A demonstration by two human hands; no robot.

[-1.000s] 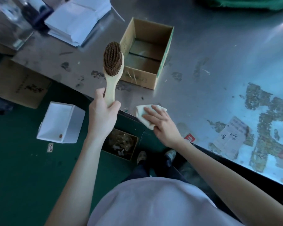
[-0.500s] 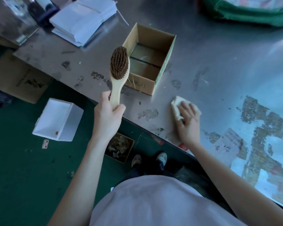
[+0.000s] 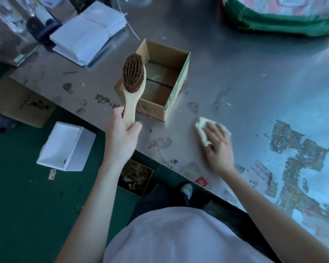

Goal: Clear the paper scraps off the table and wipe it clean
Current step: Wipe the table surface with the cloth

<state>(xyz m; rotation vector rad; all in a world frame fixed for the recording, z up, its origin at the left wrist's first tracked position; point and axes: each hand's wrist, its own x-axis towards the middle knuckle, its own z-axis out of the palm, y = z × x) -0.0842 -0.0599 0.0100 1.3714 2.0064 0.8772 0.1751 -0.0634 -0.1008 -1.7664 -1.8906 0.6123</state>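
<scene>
Here, cloth [image 3: 201, 128] flat under right hand [image 3: 218, 149] fingers [image 3: 215, 130], brush [image 3: 132, 88] in left hand [image 3: 122, 138].

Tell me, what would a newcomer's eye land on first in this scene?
Probably the wooden brush, bristles facing the camera, held up by its handle in the left hand in front of the open cardboard box. Next, the right hand pressing a white cloth flat on the steel table near its front edge. To the right, ragged patches of paper residue blotch the metal.
</scene>
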